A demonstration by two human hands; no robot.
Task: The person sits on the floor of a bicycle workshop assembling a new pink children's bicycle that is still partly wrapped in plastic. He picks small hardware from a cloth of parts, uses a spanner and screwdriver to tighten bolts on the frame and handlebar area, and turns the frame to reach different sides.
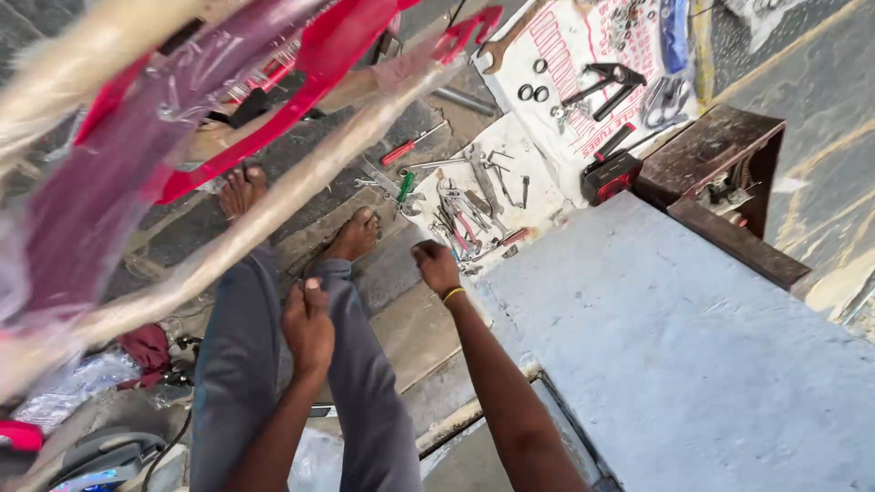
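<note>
right hand (pixel 436 266) | grip curled, empty | scattered tools (pixel 474 210) just beyond fingertips

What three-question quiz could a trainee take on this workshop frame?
1. True or false: the right hand reaches toward the scattered metal wrenches and pliers on the white printed sheet.
2. Which wrist wears the thin yellow band? A left, B right.
3. Fill in: the left hand rests on the person's grey-trousered ____.

Key: 1 true. 2 B. 3 leg. Neither hand's grip visibly closes on a tool. A red-and-black boxy device sits beside the dark wooden box.
</note>
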